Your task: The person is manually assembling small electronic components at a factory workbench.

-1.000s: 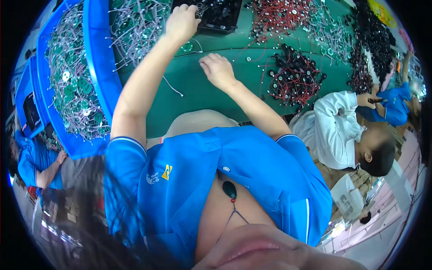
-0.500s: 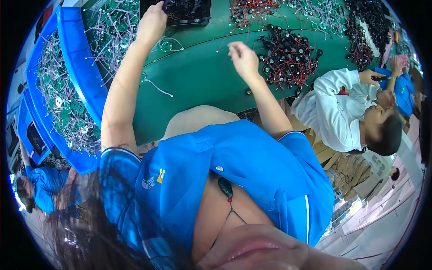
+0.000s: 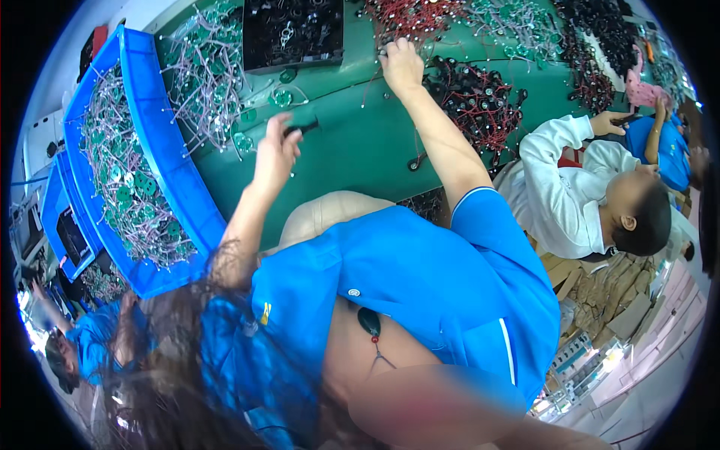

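Observation:
My left hand (image 3: 274,156) is over the green table, fingers bent round a small black plastic part (image 3: 302,127) that juts out toward the right. Farther off, my right hand (image 3: 403,66) is at the near edge of a pile of red-wired parts (image 3: 420,19). Its fingers are curled downward, and whatever lies under the fingertips is hidden. Just right of that wrist sits a heap of black parts with red wires (image 3: 480,105). A black open box (image 3: 294,34) holding more black parts stands beyond my left hand.
Green round boards with pale wires are heaped on the table (image 3: 352,146) and in a blue bin (image 3: 172,157) at left. More green boards (image 3: 517,30) and black parts (image 3: 600,37) lie far right. A person in a white top (image 3: 562,187) sits at right.
My left hand has come back from the black box toward me with a black part. My right hand has moved farther away, up to the red-wired pile.

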Action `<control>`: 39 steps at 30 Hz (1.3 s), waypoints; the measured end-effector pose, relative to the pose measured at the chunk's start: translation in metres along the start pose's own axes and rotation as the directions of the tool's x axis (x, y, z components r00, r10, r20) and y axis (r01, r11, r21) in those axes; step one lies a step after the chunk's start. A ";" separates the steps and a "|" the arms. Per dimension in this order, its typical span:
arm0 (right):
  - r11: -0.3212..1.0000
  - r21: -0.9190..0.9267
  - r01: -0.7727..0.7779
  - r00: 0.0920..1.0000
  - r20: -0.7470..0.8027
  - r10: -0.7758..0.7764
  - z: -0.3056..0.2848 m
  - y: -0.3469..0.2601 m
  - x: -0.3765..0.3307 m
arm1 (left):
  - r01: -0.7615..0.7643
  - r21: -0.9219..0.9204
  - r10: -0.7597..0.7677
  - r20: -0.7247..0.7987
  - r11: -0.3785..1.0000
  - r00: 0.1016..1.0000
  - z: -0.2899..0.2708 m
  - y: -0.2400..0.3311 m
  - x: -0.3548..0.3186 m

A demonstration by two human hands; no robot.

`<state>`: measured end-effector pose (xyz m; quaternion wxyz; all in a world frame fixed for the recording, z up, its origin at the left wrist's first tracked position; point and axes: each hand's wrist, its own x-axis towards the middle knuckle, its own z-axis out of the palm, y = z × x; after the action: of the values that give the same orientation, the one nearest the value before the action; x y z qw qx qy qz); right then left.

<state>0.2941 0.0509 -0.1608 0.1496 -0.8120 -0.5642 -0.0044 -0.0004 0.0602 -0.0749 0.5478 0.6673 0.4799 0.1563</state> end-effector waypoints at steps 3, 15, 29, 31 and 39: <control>0.986 0.166 -0.026 0.990 -0.132 0.048 -0.017 -0.009 0.006 | 0.027 -0.118 -0.028 -0.005 0.993 1.000 0.007 0.001 -0.018; 0.240 0.968 -0.076 0.997 0.078 0.002 -0.161 -0.105 -0.038 | -0.176 -0.326 0.140 -0.131 0.929 0.981 -0.001 0.054 -0.040; 0.600 0.787 0.145 0.936 0.086 -0.340 -0.183 -0.154 -0.131 | -0.351 -0.241 0.301 -0.221 0.905 0.928 0.000 0.071 -0.100; 0.603 0.768 0.215 0.932 0.022 -0.361 -0.185 -0.156 -0.135 | -0.365 -0.234 0.316 -0.222 0.901 0.923 0.000 0.071 -0.105; 0.685 0.725 0.073 0.957 0.143 -0.252 -0.201 -0.167 -0.146 | -0.440 -0.240 0.393 -0.220 0.865 0.893 -0.002 0.073 -0.115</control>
<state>0.1205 -0.0797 0.0455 0.3839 -0.6317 -0.6053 0.2952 -0.0238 -0.0278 0.0262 0.5493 0.6546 0.3401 0.3927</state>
